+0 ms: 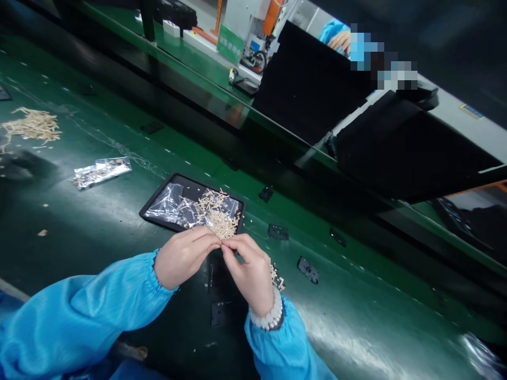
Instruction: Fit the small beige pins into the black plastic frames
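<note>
My left hand and my right hand meet fingertip to fingertip at the near edge of a black tray. Both are closed in a pinch, and whatever lies between the fingertips is too small to make out. Inside the tray, small beige strips and bits are heaped at the right, with clear plastic bags at the left. Below my hands lie dark flat parts on the green work surface. Small light-and-dark pieces show beside my right wrist, partly hidden by it.
A pile of beige strips lies far left, near a filled clear bag. Several black plastic parts are spread along the green surface to the right. Beyond a dark rail stand large black panels, with another person's hand behind them.
</note>
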### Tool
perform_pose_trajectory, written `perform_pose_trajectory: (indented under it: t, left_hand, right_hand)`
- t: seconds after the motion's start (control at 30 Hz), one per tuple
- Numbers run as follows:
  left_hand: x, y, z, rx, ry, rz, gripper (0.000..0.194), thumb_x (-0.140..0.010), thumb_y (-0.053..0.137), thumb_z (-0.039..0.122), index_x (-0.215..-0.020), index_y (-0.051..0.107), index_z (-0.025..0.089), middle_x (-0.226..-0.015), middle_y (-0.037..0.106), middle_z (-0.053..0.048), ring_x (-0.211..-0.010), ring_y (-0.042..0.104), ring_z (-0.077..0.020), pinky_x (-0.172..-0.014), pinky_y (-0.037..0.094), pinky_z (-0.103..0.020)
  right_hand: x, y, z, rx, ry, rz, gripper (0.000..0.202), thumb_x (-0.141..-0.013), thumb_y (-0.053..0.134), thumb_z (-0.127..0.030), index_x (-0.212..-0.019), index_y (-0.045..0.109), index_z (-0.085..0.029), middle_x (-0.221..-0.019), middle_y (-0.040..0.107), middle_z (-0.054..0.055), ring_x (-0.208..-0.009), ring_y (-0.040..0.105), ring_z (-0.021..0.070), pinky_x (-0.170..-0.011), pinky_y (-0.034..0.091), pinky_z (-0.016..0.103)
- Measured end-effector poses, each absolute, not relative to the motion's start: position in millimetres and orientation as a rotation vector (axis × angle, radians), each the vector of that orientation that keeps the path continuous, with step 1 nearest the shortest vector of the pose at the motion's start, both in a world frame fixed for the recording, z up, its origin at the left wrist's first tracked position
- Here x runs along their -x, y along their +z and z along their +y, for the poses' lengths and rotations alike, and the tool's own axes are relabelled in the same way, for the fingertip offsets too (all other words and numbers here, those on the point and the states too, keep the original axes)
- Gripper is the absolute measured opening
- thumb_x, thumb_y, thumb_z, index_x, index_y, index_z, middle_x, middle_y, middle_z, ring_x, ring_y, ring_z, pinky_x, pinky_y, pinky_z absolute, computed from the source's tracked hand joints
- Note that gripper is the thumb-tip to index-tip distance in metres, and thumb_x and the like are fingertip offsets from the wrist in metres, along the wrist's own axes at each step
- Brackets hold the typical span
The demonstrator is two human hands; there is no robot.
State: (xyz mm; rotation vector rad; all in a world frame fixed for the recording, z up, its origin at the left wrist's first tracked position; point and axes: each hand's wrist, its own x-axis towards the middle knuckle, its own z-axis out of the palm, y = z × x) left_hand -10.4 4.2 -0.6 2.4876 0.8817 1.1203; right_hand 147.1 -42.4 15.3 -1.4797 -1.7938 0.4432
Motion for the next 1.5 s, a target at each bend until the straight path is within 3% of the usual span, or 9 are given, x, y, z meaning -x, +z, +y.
perform_pose_trajectory:
  t: [0.2,0.57,0.73,0.8,0.97,1.23,1.33,1.43,1.5]
  left_hand:
    - [6.8,-4.7,2.0,-2.568,1.137,0.881,0.02,-0.089,0.043,0.011,-0.085,0.062,0.014,-0.079,0.066,-0.006,-0.075,0.062,-0.0156,-0.074,0.05,-0.027]
    - [9.1,-0.5,12.6,-1.929,0.877,0.984,0.018,-0.084,0.05,0.026,-0.074,0.062,0.017,-0.072,0.063,-0.001,-0.064,0.058,-0.0123,-0.058,0.045,-0.022]
    - [6.7,-4.2,12.4,-1.868,0.809,0.989,0.019,-0.084,0.048,0.029,-0.075,0.06,0.017,-0.073,0.061,-0.001,-0.064,0.055,-0.0126,-0.058,0.043,-0.023]
    - [6.2,-4.3,11.0,-1.912,0.814,0.986,0.019,-0.085,0.047,0.029,-0.077,0.059,0.017,-0.073,0.059,-0.001,-0.062,0.054,-0.0119,-0.057,0.042,-0.022]
    - [3.5,1.7,4.2,-2.128,0.842,0.917,0.017,-0.087,0.044,0.024,-0.078,0.057,0.018,-0.074,0.059,-0.001,-0.068,0.055,-0.0131,-0.064,0.043,-0.023]
    - [0.1,6.6,-4.9,-2.296,0.83,0.826,0.016,-0.088,0.045,0.02,-0.078,0.058,0.017,-0.076,0.062,-0.002,-0.076,0.058,-0.0146,-0.072,0.045,-0.025]
    - [2.8,-6.5,-3.6,-2.351,0.727,0.678,0.017,-0.089,0.044,0.017,-0.094,0.06,0.017,-0.089,0.066,-0.004,-0.084,0.06,-0.014,-0.076,0.046,-0.024]
    - [6.1,-31.5,-1.7,-2.634,0.425,0.395,0.04,-0.084,0.05,0.011,-0.123,0.051,0.019,-0.122,0.06,-0.008,-0.1,0.057,-0.0182,-0.083,0.044,-0.028]
    - [6.7,-49.4,-1.9,-2.809,0.288,0.335,0.045,-0.082,0.055,0.012,-0.125,0.05,0.021,-0.126,0.059,-0.007,-0.1,0.056,-0.021,-0.081,0.043,-0.031]
  right_hand:
    - [-136.4,7.6,-44.2,1.506,0.179,-1.728,0.017,-0.078,0.051,-0.01,-0.077,0.066,-0.019,-0.075,0.065,0.004,-0.069,0.061,0.0144,-0.067,0.049,0.026]
    - [-160.1,-1.1,-16.6,1.649,0.622,-1.275,0.019,-0.079,0.056,-0.033,-0.069,0.061,-0.018,-0.055,0.059,-0.002,-0.05,0.054,0.0122,-0.053,0.046,0.024]
    - [-173.0,-6.4,-12.6,1.704,0.55,-1.597,0.029,-0.08,0.047,-0.014,-0.099,0.067,-0.022,-0.098,0.07,0.005,-0.082,0.064,0.0175,-0.083,0.047,0.033]
    - [-171.5,-6.8,-18.8,1.598,0.701,-1.53,0.03,-0.081,0.047,-0.015,-0.103,0.066,-0.023,-0.103,0.069,0.005,-0.083,0.064,0.0166,-0.083,0.048,0.032]
    - [-158.8,-2.5,-40.7,1.402,1.291,-1.01,0.019,-0.076,0.062,-0.037,-0.076,0.066,-0.019,-0.062,0.059,-0.002,-0.053,0.051,0.0095,-0.047,0.041,0.02]
    - [-154.8,1.9,-59.1,1.336,1.431,-0.735,0.018,-0.065,0.073,-0.032,-0.065,0.062,-0.016,-0.053,0.052,-0.006,-0.045,0.042,0.0054,-0.045,0.032,0.02]
    - [-162.0,3.7,-68.1,1.365,1.306,-0.743,0.017,-0.068,0.07,-0.031,-0.063,0.061,-0.017,-0.052,0.05,-0.006,-0.046,0.041,0.0059,-0.048,0.031,0.021]
    - [-171.9,6.0,-80.0,1.396,1.193,-0.737,0.017,-0.07,0.069,-0.03,-0.062,0.061,-0.017,-0.053,0.049,-0.006,-0.049,0.041,0.007,-0.05,0.03,0.023]
    - [-176.2,5.8,-87.4,1.415,1.18,-0.734,0.018,-0.071,0.068,-0.03,-0.061,0.06,-0.017,-0.053,0.048,-0.005,-0.05,0.041,0.0075,-0.051,0.03,0.023]
